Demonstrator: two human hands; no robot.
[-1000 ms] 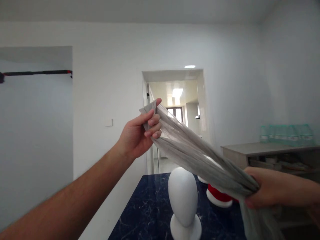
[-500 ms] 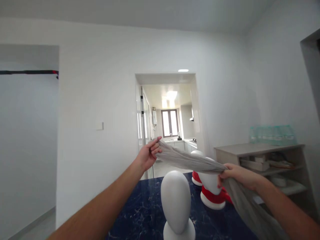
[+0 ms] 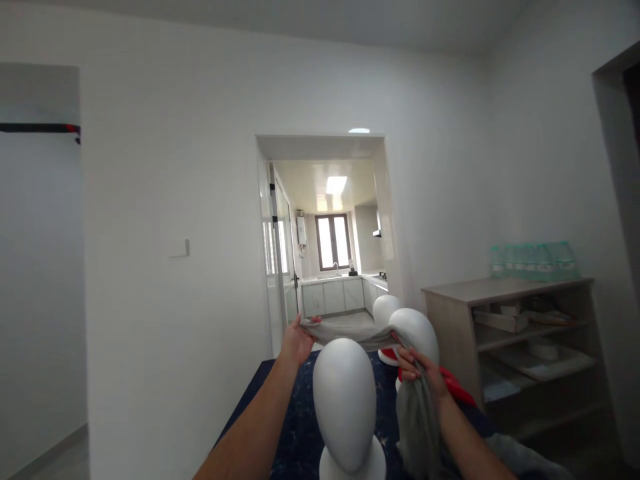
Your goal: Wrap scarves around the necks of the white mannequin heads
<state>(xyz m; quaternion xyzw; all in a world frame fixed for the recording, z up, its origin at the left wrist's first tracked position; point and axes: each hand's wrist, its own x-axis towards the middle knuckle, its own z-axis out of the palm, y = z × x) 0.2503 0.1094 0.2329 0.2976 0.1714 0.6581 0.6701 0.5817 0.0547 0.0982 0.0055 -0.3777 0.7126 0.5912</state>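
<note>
A grey scarf [image 3: 350, 332] is stretched between my two hands, just behind the top of a white mannequin head [image 3: 345, 400] that stands on the dark blue marble table [image 3: 260, 413]. My left hand [image 3: 296, 341] pinches one end of the scarf at the left. My right hand [image 3: 415, 367] grips the scarf at the right, and the rest of the cloth hangs down from it along my forearm. Two more white mannequin heads [image 3: 415, 333] stand further back on red and white bases.
A wooden shelf unit [image 3: 505, 320] with boxes and teal packs on top stands at the right wall. An open doorway [image 3: 325, 227] straight ahead leads to a kitchen. White walls close in the left side; a black and red bar [image 3: 40, 128] hangs at the upper left.
Both hands have gone forward and down with the scarf, from high in front of the camera to just behind the near mannequin head. The view has drawn back and shows more of the room.
</note>
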